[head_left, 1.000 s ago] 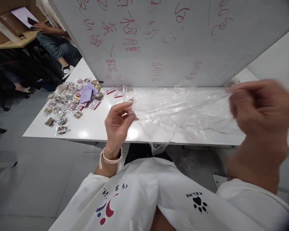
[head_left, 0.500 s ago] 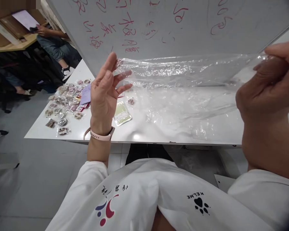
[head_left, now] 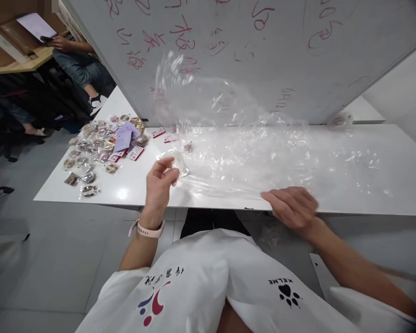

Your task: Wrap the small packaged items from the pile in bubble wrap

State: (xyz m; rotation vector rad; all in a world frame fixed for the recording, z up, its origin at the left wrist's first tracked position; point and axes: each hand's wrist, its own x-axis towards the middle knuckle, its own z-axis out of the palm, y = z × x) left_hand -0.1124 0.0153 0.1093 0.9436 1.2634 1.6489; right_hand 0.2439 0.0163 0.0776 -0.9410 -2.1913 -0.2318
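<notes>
Desk [head_left: 38, 59]: A pale wooden top is seen at the far upper left.
Co-worker [head_left: 81, 67]: A person in jeans is seated beside the desk; a dark object [head_left: 47, 40] is held in one hand, too small to be identified.
Packets [head_left: 95, 141]: Many small clear-wrapped packets, mostly brown and pink, are heaped on the left end of a white table [head_left: 128, 178]; a few are scattered toward its near edge.
Paper [head_left: 124, 137]: A purple sheet is laid on the right side of the heap, with red-and-white cards [head_left: 136, 153] just beside it.
Left hand [head_left: 158, 182]: A pink band [head_left: 149, 231] is worn at the wrist. Thumb and fingers are brought together, and the near edge of the film [head_left: 263, 152] is pinched between them.
Pouch [head_left: 182, 166]: A flat, pale pouch is laid just beyond the left fingers, partly veiled by the film.
Film: A wide clear sheet is spread across the table's middle and right. Its near edge is drawn taut between the hands; its upper left part is billowed up before the whiteboard [head_left: 280, 37].
Whiteboard: Red handwriting, turned sideways, is shown on the upright surface.
Right hand [head_left: 293, 207]: Fingers are curled, back uppermost, over the table's near edge; the film's edge is grasped at the fingertips.
</notes>
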